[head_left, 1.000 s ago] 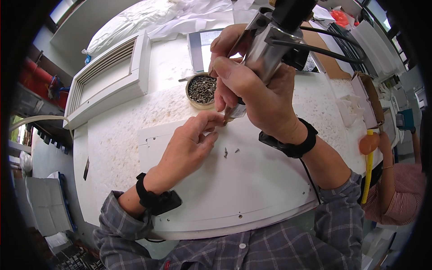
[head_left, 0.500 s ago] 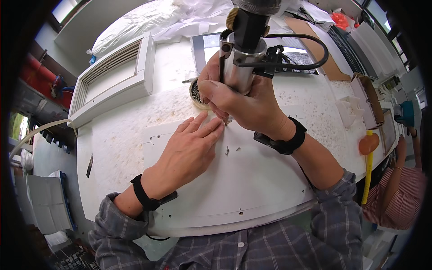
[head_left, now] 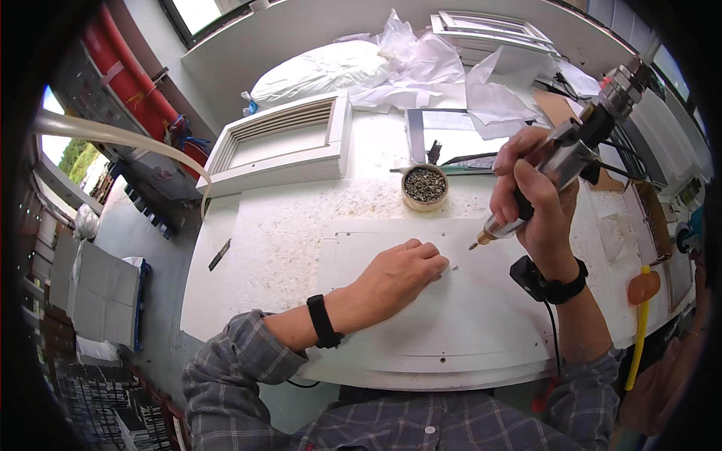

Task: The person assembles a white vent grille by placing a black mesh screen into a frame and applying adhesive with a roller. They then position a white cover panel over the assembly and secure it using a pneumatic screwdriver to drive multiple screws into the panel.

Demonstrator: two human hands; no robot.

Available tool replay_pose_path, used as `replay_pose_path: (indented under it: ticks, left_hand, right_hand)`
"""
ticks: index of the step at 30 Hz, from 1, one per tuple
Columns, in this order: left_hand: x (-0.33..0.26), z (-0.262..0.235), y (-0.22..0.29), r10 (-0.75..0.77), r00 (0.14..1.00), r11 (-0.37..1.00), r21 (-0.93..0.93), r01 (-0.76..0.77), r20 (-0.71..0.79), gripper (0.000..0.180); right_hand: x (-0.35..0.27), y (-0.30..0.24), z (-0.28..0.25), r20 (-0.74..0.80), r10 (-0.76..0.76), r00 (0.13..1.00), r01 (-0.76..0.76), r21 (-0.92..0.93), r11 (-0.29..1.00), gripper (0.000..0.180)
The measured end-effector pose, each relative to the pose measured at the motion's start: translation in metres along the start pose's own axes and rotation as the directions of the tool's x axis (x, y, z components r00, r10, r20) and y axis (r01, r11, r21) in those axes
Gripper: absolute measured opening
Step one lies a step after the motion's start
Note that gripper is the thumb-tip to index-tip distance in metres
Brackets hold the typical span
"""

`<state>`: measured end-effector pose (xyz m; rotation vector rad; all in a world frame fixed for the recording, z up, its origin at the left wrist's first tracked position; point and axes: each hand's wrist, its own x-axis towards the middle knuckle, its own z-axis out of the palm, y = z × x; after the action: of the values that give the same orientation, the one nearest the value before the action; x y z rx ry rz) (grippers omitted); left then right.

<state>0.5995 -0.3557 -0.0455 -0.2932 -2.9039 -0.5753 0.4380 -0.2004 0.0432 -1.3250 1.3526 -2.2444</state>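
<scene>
My right hand (head_left: 549,218) wraps round a silver and black power screwdriver (head_left: 564,159). The tool is tilted, and its brass-coloured nose and bit point down to the left, above the white panel (head_left: 391,347). On the panel rests my left hand (head_left: 402,276) with fingers curled and pressed together. Whatever its fingertips hold, if anything, is hidden. A small screw (head_left: 455,267) lies just to the right of those fingertips. Beyond the hands stands a round tub (head_left: 415,204) filled with small screws. Small holes show along the panel's edges.
A white louvred frame (head_left: 342,139) lies at the back left, with a dark-handled knife (head_left: 219,255) nearer on the table. White plastic-wrapped bundles (head_left: 323,68) fill the back. At right are an open cardboard box (head_left: 648,214) and a yellow strip (head_left: 639,338). A pale hose (head_left: 143,139) arcs at left.
My right hand has lifted the screwdriver away to the right, off the panel. My left hand has curled its flat fingers near the screws; only one loose screw shows now. The view has shifted too.
</scene>
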Motion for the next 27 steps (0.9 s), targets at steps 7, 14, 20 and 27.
replay_pose_path:
  ticks: [7,14,20,27]
  left_hand:
    - [0.005,0.010,-0.003,0.165,0.986,0.957,0.242,-0.158,-0.009,0.016]
    - [0.011,0.014,0.011,0.079,0.996,0.940,0.335,-0.066,-0.027,0.013]
    - [0.009,0.015,0.011,0.076,0.996,0.933,0.357,-0.052,-0.055,0.014]
    - [-0.006,0.000,0.014,-0.030,0.994,0.999,0.023,0.032,-0.101,0.013]
  right_hand:
    - [-0.026,-0.008,-0.016,-0.073,0.018,0.997,-0.014,0.063,0.998,0.023]
    - [-0.033,-0.013,-0.024,-0.073,0.049,0.996,-0.042,0.091,0.995,0.023]
    - [-0.040,-0.023,-0.019,-0.102,0.099,0.990,-0.089,0.097,0.991,0.023]
    - [-0.066,-0.042,-0.004,-0.163,0.109,0.980,-0.102,0.054,0.993,0.024]
